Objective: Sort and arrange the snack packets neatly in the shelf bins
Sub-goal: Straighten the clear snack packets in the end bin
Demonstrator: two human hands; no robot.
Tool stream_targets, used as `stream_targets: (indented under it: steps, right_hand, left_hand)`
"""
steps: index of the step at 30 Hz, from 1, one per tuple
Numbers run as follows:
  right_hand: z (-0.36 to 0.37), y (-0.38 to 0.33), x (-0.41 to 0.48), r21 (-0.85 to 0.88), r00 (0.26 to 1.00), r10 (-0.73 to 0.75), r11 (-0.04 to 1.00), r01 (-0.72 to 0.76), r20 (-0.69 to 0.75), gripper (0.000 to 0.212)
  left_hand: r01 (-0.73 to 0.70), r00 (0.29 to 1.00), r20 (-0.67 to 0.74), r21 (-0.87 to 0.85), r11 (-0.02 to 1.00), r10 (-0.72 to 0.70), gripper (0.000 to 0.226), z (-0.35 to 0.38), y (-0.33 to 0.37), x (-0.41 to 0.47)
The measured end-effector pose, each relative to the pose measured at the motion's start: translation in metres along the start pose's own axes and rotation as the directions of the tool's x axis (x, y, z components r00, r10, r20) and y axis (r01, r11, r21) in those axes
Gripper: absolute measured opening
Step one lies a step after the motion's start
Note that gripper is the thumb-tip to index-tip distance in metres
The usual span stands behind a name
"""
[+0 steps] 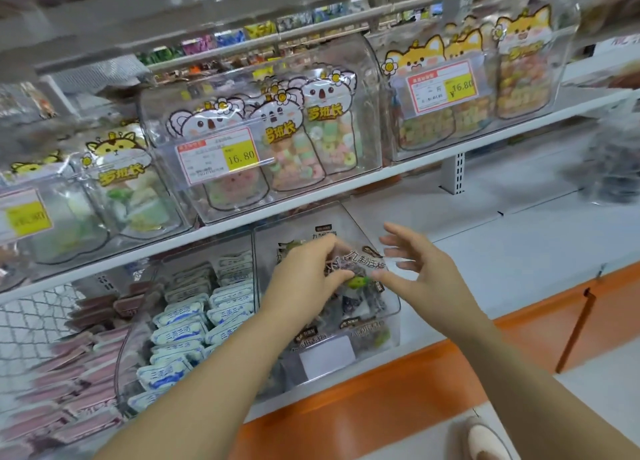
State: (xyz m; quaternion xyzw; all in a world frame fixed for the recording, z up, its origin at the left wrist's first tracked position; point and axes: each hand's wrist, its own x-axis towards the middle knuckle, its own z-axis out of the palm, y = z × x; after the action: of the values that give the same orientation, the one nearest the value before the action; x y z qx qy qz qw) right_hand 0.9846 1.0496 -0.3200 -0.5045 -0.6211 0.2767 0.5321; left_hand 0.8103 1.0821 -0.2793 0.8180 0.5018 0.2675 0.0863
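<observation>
On the lower shelf stands a clear bin [393,307] holding several dark plum snack packets. My left hand [304,269] reaches into it and pinches one clear packet [360,269] with dark fruit and a green spot. My right hand [422,269] is beside that packet, fingers spread and relaxed; its fingertips touch the packet's right edge. The bottom of the bin is partly hidden by my hands.
Left of it, a clear bin [138,324] holds white-and-blue packets, with pink packets [79,373] further left. The shelf above carries clear bins of koala [277,140], fox [485,78] and cat candy bags [117,175]. Bare white shelf [519,237] lies to the right, with an orange base below.
</observation>
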Motion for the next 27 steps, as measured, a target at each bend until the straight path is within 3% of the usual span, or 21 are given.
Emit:
stream_targets:
  steps: [3, 7, 10, 12, 15, 19, 21, 23, 27]
  right_hand:
    - [-0.002, 0.006, 0.011, -0.128, 0.995, -0.073, 0.99, 0.065, -0.063, 0.024]
    - [-0.013, 0.021, 0.006, -0.039, 0.904, -0.051, 0.998, 0.038, -0.424, 0.011]
    - [-0.023, 0.028, 0.005, 0.061, 0.832, 0.052, 0.998, -0.022, -0.552, 0.01]
    - [-0.026, 0.033, 0.008, 0.073, 0.834, 0.084, 0.996, -0.052, -0.545, 0.011]
    - [-0.028, 0.039, 0.012, 0.077, 0.855, 0.11, 0.994, -0.082, -0.507, 0.012]
    - [-0.032, 0.046, 0.013, 0.053, 0.874, 0.105, 0.994, -0.091, -0.474, 0.012]
    - [-0.031, 0.048, 0.013, 0.048, 0.879, 0.105, 0.994, -0.094, -0.466, 0.013]
    - [-0.028, 0.048, 0.013, 0.057, 0.888, 0.112, 0.994, -0.097, -0.446, 0.015]
    - [-0.023, 0.047, 0.012, 0.066, 0.899, 0.114, 0.993, -0.095, -0.422, 0.024]
  left_hand:
    - [-0.071, 0.997, -0.019, -0.057, 0.996, 0.07, 0.033, 0.005, 0.009, 0.012]
    - [0.058, 0.988, -0.123, -0.289, 0.956, -0.097, 0.032, 0.015, 0.004, 0.03]
    - [0.186, 0.979, 0.115, -0.191, 0.964, -0.166, 0.026, 0.032, -0.008, 0.041]
    - [0.184, 0.935, 0.317, -0.054, 0.981, -0.158, 0.028, 0.048, -0.01, 0.045]
    - [0.189, 0.892, 0.404, 0.077, 0.979, -0.204, 0.044, 0.063, -0.005, 0.051]
    - [0.305, 0.76, 0.58, 0.079, 0.949, -0.292, 0.076, 0.074, -0.002, 0.055]
    - [0.358, 0.735, 0.598, 0.06, 0.932, -0.321, 0.086, 0.08, -0.004, 0.053]
    - [0.395, 0.759, 0.559, 0.012, 0.919, -0.334, 0.077, 0.085, -0.004, 0.052]
    - [0.47, 0.786, 0.447, 0.014, 0.882, -0.426, 0.032, 0.099, -0.002, 0.053]
